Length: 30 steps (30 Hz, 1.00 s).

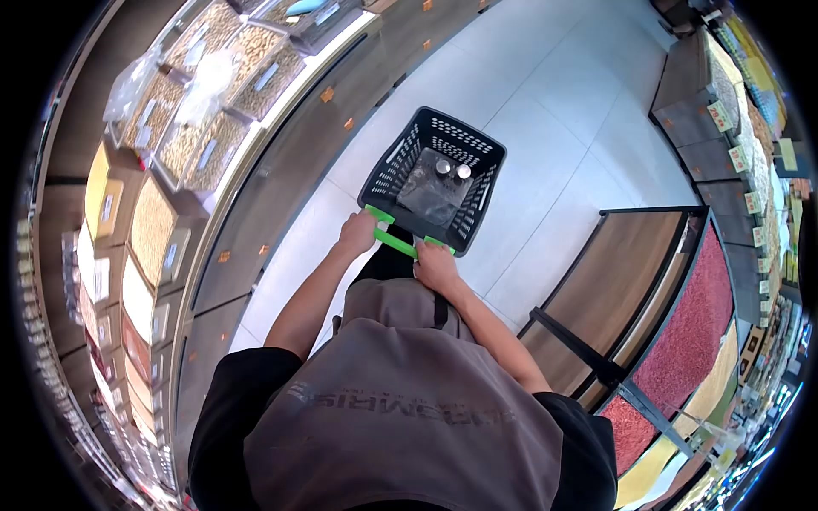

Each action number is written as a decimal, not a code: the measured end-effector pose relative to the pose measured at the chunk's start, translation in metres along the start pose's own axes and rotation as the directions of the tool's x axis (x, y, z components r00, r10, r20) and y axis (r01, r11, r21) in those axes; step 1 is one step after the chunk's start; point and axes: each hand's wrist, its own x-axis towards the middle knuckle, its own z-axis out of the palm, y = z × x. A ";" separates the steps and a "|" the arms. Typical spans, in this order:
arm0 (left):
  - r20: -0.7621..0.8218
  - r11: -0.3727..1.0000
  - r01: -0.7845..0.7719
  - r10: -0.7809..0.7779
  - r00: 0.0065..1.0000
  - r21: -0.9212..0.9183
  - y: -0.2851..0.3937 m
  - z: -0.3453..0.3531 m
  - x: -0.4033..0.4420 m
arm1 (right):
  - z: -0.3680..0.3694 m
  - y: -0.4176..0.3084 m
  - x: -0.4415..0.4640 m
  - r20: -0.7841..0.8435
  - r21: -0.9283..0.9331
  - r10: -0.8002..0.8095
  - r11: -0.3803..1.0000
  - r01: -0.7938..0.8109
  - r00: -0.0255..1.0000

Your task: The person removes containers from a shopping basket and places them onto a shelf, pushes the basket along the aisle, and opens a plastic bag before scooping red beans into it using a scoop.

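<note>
A black perforated shopping basket (394, 169) stands in front of my body, with a bright green handle (395, 243) on its near side. My left hand (359, 233) is closed around the left end of that handle. Its right end is gripped by my right hand (435, 263). Inside the basket, two small items with pale round tops (463, 171) sit close together toward the far right of the bottom. What kind they are is too small to tell. Part of the near rim is covered by the handle and my hands.
Bulk bins of nuts (256, 47) and grains (153, 223) line the left side above a brown wooden counter (315, 115). To the right, a wooden stand (613, 281) holds red grain (690, 315). More bins with price tags (738, 158) stand at the far right. Pale floor tiles (545, 119) stretch ahead.
</note>
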 end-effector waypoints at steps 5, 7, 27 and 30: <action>0.005 0.994 -0.105 0.105 0.995 0.009 0.009 -0.042 0.085 | -0.027 0.021 0.063 0.076 0.054 0.110 0.992 -0.114 0.991; 0.019 0.989 -0.146 0.146 0.989 0.008 0.018 -0.060 0.120 | -0.044 0.035 0.087 0.035 0.048 0.124 0.991 -0.125 0.992; 0.303 0.955 -0.289 0.294 0.906 -0.064 0.155 -0.103 0.318 | -0.182 0.251 0.186 0.023 0.013 0.413 0.910 -0.414 0.910; 0.360 0.977 -0.180 0.209 0.909 -0.113 0.171 -0.128 0.342 | -0.205 0.272 0.219 -0.033 0.003 0.386 0.922 -0.386 0.922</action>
